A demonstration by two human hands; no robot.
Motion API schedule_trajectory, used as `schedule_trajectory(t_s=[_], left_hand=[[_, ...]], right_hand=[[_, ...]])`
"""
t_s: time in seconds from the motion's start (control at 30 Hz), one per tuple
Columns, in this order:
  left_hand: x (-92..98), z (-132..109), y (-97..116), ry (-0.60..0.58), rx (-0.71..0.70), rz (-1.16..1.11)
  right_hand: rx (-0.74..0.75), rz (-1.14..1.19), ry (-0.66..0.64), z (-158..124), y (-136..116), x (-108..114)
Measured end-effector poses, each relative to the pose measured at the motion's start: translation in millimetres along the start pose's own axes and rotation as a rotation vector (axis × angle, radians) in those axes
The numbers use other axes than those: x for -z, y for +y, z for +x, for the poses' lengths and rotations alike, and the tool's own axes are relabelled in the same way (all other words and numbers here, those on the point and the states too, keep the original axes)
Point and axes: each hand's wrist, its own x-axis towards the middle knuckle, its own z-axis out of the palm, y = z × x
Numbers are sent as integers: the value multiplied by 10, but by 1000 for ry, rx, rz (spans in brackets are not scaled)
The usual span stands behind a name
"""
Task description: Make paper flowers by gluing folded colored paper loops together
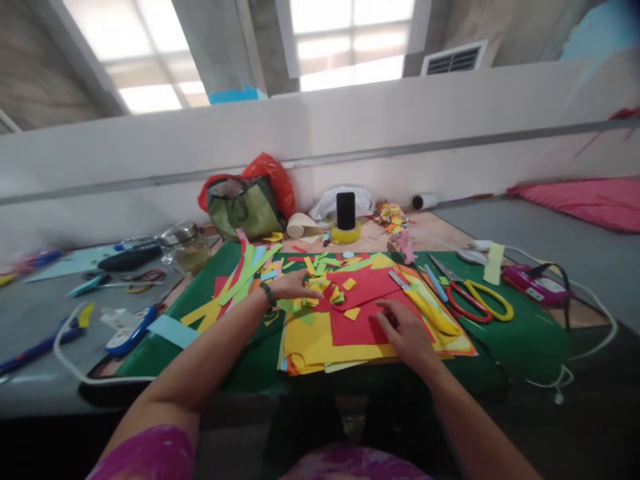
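Far left of the frame: a blue-handled tool point(30, 350) on the grey table point(30, 393), with a white cable point(65, 363) looped just beside. A bit to the right, a blue and white tool point(127, 328). Higher up, a glass jar point(186, 248) with a shiny lid.

Next, a green cutting mat point(200, 303) under all the paper in the middle. Long paper strips point(240, 277), yellow, green and pink, fanned over the mat's left part. Behind, up by the wall, a red plastic bag point(270, 175).

Left hand point(293, 287) in the middle of the frame, bead bracelet point(269, 294) on the wrist. Fingers stretched out flat and close together, tips touching a heap of small paper scraps point(327, 291), holding nothing.

Heap near the top left of a red sheet point(363, 320), with yellow sheets point(310, 340) stacked below.

Right hand point(407, 333) lower and to the right, palm down on the red sheet. Fingers a little apart, gripping nothing.

Just beside that hand, a yellow craft knife point(434, 313). Further right, scissors point(477, 301) with yellow and red handles. Far right, a pink gadget point(531, 283) with a black cord.
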Motion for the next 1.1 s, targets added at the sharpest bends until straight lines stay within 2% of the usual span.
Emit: schedule_trajectory(t_s=[0.3, 0.43, 0.6, 1.1], left_hand=[[-180, 61, -87, 83, -73, 17], [-249, 92, -129, 135, -144, -73], [-268, 120, -148, 177, -281, -215], [-290, 261, -248, 308, -336, -373]], right_hand=[[-8, 5, 6, 13, 8, -3], [-44, 18, 7, 4, 21, -17], [-66, 41, -6, 16, 61, -32], [-65, -24, 2, 55, 91, -29]])
